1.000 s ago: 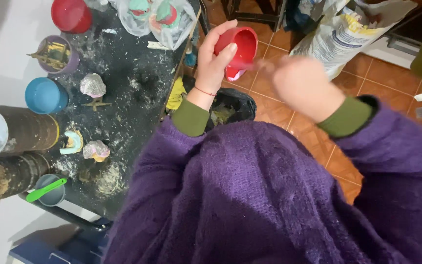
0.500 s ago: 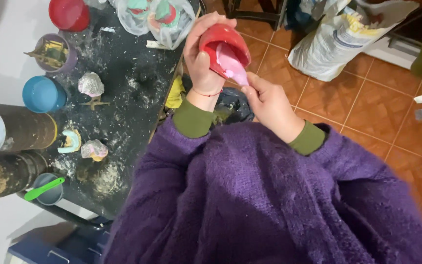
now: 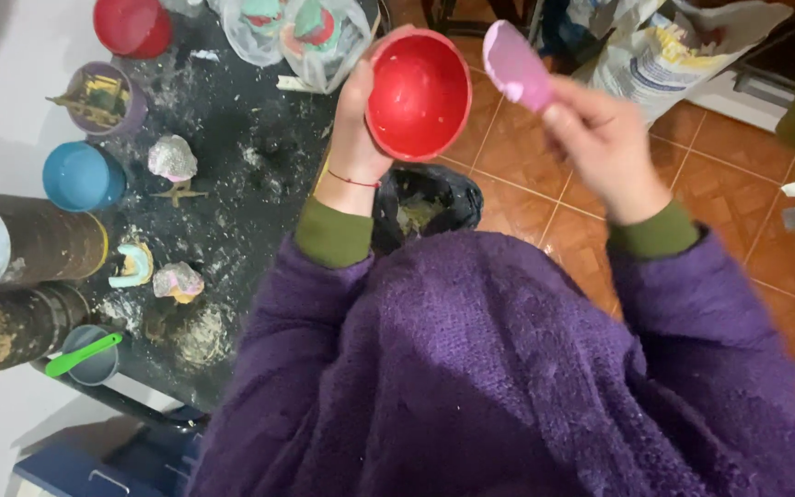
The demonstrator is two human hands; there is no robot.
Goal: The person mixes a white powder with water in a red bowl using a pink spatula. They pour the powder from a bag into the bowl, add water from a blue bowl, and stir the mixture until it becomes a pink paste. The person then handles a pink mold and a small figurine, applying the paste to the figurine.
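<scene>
Above the dark bin [image 3: 425, 207] at the table's edge, the left hand [image 3: 356, 120] grips a red bowl [image 3: 418, 95] by its rim, fingers wrapped round the left side and the thumb hidden behind, so the bowl tilts with its open mouth facing the camera; pale smears fleck its inside. Just to the right of the bowl and apart from it, the right hand [image 3: 604, 143] pinches a pink, rounded slab of hardened material [image 3: 515, 66] between thumb and fingertips, the slab rising above the knuckles and leaning toward the bowl's rim without touching it. To the left of the left hand spreads a black, dust-strewn table [image 3: 232, 175] bearing a blue cup [image 3: 80, 177], a purple cup [image 3: 103, 99] and a small grey cup with a green spoon [image 3: 85, 355]. Beyond the right hand a white sack [image 3: 655, 64] sits on the orange tiled floor [image 3: 738, 221].
</scene>
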